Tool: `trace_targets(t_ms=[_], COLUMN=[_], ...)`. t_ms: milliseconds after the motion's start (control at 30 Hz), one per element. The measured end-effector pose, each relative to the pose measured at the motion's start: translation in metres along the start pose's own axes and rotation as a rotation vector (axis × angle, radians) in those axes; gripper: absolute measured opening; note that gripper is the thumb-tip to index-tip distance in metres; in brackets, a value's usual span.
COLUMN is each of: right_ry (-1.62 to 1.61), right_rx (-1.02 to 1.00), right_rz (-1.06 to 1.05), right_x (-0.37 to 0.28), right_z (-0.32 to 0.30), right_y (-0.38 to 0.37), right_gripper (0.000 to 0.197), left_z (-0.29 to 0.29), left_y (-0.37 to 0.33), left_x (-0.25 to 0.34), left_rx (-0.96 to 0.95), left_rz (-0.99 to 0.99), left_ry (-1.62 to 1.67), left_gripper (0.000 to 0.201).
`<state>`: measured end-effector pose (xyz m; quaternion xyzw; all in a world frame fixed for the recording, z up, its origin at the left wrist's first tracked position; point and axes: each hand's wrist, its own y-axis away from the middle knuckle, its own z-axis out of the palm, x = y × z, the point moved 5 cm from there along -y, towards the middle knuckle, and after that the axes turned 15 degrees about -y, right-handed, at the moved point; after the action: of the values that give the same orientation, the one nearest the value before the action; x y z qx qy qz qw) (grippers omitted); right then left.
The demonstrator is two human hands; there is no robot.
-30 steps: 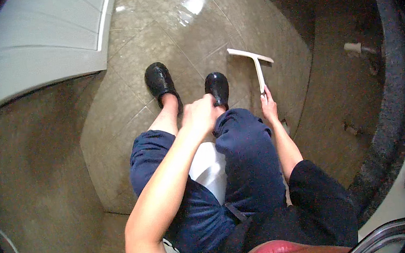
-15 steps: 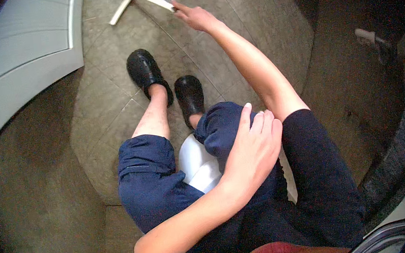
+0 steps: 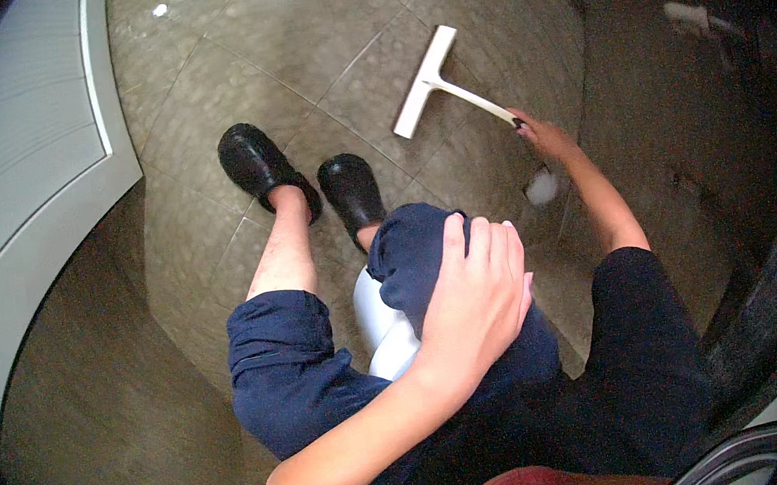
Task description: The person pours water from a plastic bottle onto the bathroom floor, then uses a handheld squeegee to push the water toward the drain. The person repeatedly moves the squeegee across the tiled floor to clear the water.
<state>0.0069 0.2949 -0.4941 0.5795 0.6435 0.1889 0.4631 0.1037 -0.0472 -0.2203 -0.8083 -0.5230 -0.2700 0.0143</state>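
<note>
Squeegee [image 3: 428, 83] sits at one o'clock, handle [image 3: 483, 103] seemingly clasped in your right hand [image 3: 545, 135]; your left hand [image 3: 476, 292] loosely covers your right knee [image 3: 409, 252].

Smooth, plastic-looking white T-shaped squeegee [image 3: 428, 82]; mottled, faintly glossy grey-brown floor tiles [image 3: 291, 62]

The black rounded clogs [image 3: 250, 160] look rubbery, with a dull sheen; the navy cuffed trousers [image 3: 288, 369] are creased matt cloth, the black short-sleeved top [image 3: 644, 338] matt cloth, the pale grey panel [image 3: 24, 159] smooth.
</note>
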Motion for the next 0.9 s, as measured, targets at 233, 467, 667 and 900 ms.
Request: trace_targets(t_ms=[233, 467, 667, 900], right_ry=[0.16, 0.138, -0.084, -0.102], right_rx=[0.178, 0.326, 0.075, -0.004], right_rz=[0.047, -0.138, -0.043, -0.011], right_x=[0.001, -0.147, -0.221, -0.079], right_z=[-0.021, -0.019, 0.04, 0.041], right_y=[0.038, -0.057, -0.122, -0.085], right_gripper=[0.041, 0.046, 0.047, 0.047], left_z=[0.005, 0.003, -0.002, -0.013], left_y=[-0.002, -0.006, -0.002, 0.0], left_x=[0.011, 0.006, -0.005, -0.005], left_rx=[0.039, -0.01, -0.02, -0.018], left_rz=[0.02, 0.029, 0.044, 0.011], left_ry=[0.032, 0.061, 0.132, 0.087], left_gripper=[0.037, 0.029, 0.03, 0.038])
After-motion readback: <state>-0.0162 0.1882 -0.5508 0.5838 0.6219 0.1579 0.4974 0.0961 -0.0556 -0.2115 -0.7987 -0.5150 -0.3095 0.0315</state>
